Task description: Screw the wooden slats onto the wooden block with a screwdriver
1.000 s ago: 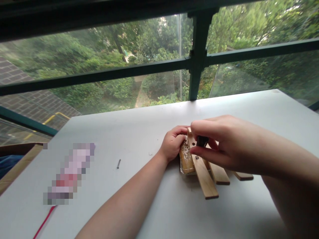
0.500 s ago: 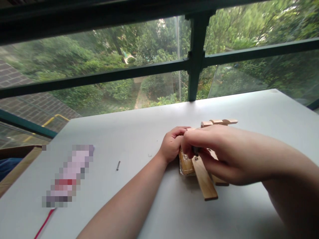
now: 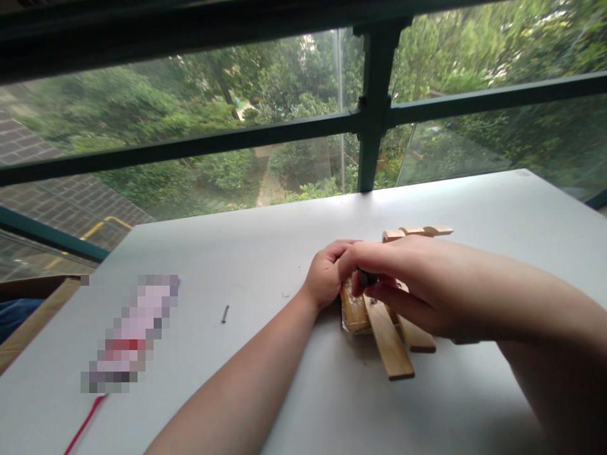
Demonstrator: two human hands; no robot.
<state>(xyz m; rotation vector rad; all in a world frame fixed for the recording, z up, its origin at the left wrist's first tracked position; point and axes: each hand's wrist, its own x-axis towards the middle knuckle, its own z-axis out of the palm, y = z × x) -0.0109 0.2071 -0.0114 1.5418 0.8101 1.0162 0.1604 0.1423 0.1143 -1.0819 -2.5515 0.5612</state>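
Observation:
Several flat wooden slats [image 3: 389, 341] lie fanned on the grey table [image 3: 265, 253], their far ends [image 3: 417, 232] showing beyond my right hand. A small clear box of tiny parts [image 3: 355, 311] sits against them. My left hand [image 3: 326, 278] is closed on the box's far end, holding it and the slats down. My right hand [image 3: 403, 284] reaches over the slats, thumb and fingers pinched on a small dark tool handle [image 3: 366, 277] that stands over a slat.
A loose screw [image 3: 224, 313] lies on the table to the left. Farther left is a blurred-out pinkish packet [image 3: 130, 332] with a red cord [image 3: 83, 426]. A cardboard box [image 3: 28, 309] stands off the table's left edge. A window frame [image 3: 374, 101] runs behind.
My right hand has shifted left and lower over the slats with the dark tool, uncovering the slats' far ends. My left hand has stayed in place.

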